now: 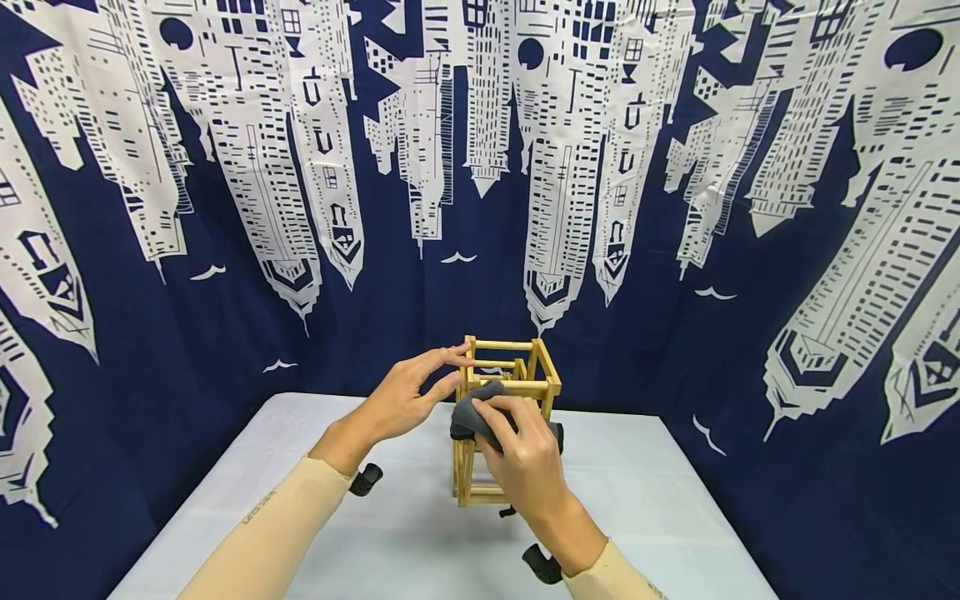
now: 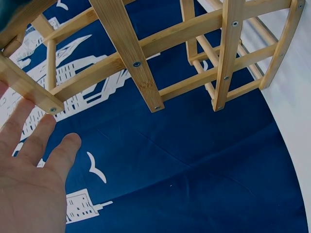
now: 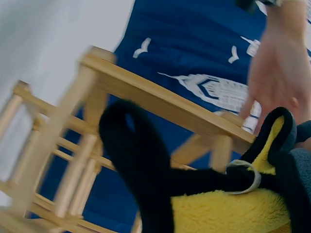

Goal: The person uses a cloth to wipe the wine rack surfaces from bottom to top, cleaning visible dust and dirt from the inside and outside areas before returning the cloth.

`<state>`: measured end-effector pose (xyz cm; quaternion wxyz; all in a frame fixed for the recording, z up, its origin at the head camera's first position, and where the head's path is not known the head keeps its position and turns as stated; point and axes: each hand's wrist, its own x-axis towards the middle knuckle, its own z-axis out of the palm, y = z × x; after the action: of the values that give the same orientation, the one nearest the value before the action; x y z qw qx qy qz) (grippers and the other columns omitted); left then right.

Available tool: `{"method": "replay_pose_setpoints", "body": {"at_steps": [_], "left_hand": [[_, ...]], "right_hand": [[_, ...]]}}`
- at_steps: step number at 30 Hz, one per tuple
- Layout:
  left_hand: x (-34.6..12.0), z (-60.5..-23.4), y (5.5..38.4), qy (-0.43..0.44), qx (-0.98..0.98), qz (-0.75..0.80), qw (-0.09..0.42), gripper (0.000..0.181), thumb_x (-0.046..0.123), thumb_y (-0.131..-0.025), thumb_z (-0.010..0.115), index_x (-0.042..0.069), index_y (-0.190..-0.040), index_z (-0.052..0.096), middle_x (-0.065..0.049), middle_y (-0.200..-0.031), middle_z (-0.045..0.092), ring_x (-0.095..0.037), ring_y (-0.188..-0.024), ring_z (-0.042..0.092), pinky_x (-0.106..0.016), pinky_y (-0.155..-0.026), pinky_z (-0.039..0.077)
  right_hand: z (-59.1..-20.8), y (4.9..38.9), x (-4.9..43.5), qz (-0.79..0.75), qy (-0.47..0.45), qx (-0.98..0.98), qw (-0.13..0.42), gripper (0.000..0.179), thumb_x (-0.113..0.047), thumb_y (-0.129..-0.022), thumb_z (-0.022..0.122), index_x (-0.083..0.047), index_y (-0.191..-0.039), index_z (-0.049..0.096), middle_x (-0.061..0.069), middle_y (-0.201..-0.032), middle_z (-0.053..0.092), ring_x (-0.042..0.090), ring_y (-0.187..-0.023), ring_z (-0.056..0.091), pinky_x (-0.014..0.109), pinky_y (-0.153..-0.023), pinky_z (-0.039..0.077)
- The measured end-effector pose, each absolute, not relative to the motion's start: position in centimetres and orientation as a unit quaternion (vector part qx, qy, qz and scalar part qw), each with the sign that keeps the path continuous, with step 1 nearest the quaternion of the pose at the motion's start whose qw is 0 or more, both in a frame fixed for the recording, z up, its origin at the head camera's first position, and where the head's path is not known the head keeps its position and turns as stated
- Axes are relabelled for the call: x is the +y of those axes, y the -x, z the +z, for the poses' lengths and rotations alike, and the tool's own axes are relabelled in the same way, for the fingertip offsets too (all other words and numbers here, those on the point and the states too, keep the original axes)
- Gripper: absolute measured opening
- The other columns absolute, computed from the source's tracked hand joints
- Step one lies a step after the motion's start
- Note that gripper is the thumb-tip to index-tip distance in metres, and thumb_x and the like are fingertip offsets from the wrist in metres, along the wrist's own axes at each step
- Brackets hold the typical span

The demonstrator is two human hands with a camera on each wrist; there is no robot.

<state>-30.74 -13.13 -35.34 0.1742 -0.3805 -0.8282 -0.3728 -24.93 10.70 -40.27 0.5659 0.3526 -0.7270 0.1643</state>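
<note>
A light wooden rack (image 1: 551, 379) of slats and round rods stands upright on the table. My right hand (image 1: 525, 446) pinches a grey cloth (image 1: 468, 417) with black edging at the rack's near side. In the right wrist view, the cloth's fluffy yellow side (image 3: 233, 211), black border and a pale loop (image 3: 248, 177) show. My left hand (image 1: 412, 392) reaches to the rack's upper left corner with its fingers extended. The left wrist view has this left hand (image 2: 34, 179) with fingertips at the end of a wooden slat (image 2: 29, 87); whether all of them touch is unclear.
The rack stands on a white table (image 1: 622, 492). Behind it hangs a dark blue curtain (image 1: 480, 283) printed with white buildings and birds. Black objects sit beside the left sleeve (image 1: 366, 480) and the right sleeve (image 1: 542, 565).
</note>
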Motion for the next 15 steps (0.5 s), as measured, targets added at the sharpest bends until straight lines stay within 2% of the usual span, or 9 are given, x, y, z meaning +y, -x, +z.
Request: {"method": "replay_pose_setpoints", "body": {"at_steps": [6,15], "left_hand": [[-13.2,-35.1,30.7,0.381,-0.829,-0.373,0.171,0.032,0.033,-0.125,0.058,0.027,-0.152,0.073,0.0,-0.181,0.056,-0.032,-0.172,0.049,-0.067,-0.141,0.041],[-12.9,-34.9,30.7,0.373,-0.829,-0.377,0.177,0.028,0.031,-0.123,0.062,0.023,-0.146,0.075,-0.004,-0.176,0.062,-0.033,-0.171,0.051,-0.064,-0.142,0.041]], "right_hand": [[-38.5,25.1,10.4,0.177,-0.342,-0.721,0.577,0.051,0.006,-0.077,0.106,0.0,-0.124,0.085,0.019,-0.115,0.078,0.036,-0.107,0.079,0.047,-0.099,0.074],[-39.0,24.5,12.5,0.193,-0.344,-0.713,0.579,0.057,0.013,-0.073,0.103,0.0,-0.126,0.085,0.019,-0.114,0.077,0.037,-0.102,0.077,0.05,-0.091,0.072]]}}
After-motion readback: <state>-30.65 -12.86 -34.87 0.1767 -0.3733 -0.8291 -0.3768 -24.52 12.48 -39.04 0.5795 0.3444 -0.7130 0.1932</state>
